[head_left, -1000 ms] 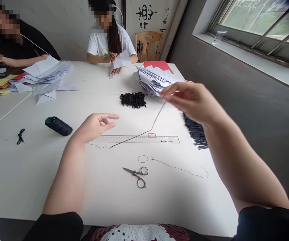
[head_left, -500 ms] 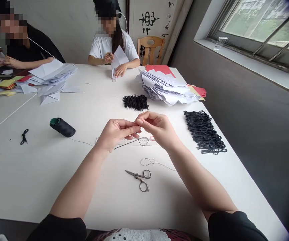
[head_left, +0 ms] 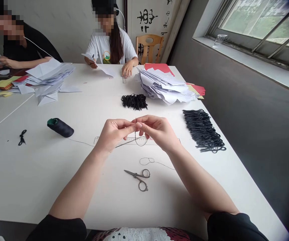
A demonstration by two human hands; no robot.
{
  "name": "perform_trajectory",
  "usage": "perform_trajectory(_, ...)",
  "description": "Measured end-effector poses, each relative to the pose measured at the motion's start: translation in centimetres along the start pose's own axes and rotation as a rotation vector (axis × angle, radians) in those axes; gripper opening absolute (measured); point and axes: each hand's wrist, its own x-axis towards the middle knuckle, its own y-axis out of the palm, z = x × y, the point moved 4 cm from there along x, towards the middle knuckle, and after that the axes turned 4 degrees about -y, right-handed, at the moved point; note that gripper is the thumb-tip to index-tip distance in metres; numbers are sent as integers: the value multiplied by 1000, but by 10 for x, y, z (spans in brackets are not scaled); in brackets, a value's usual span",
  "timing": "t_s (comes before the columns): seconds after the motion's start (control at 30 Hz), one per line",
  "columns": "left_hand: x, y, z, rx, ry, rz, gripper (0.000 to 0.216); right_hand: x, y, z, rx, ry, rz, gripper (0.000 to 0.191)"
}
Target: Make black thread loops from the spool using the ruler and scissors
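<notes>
View: head cam, looking fwd + down.
White smooth-topped bench (head_left: pixel 46 184): near edge just ahead of wearer's body; R edge slants off twd grey wall (head_left: pixel 237 110).
L bare hand (head_left: pixel 114 135): thumb + fingers pinching thin dark thread (head_left: pixel 125 144), tips meeting those opp.
R bare hand (head_left: pixel 156 130): likewise pinched on thread; both hands up off bench, exact finger wrap partly hidden.
Thread loop: small, hanging under the joined tips.
Clear plastic ruler (head_left: pixel 130 139): flat below hands, mid partly covered, ends showing either side.
Silver metal scissors (head_left: pixel 135 174): betw. forearms, tip pointing L; open bench from there to near edge.
Loose fine dark strand w/ loop (head_left: pixel 163 164): betw. ruler + scissors, R part hidden by R forearm.
Black spool w/ green core (head_left: pixel 62 129): on its side, L of hands, fine line running twd L wrist.
Small black cord knot (head_left: pixel 22 137): further L, well apart from spool.
Bunched black cords (head_left: pixel 134 102): just beyond hands.
Row of black looped cords (head_left: pixel 202 130): R of hands, lowest loop close to R edge.
White paper stack (head_left: pixel 165 87): far R; red + yellow sheets (head_left: pixel 197 89) seem to jut past R edge.
Person in white tee (head_left: pixel 116 43): far side, holding paper.
</notes>
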Motion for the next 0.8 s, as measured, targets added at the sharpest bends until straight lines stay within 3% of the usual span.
perform_trajectory(0.8, -3, 1, -2, 94, -21, -18, 20, -2, -1, -2, -36, -8, -53, 26)
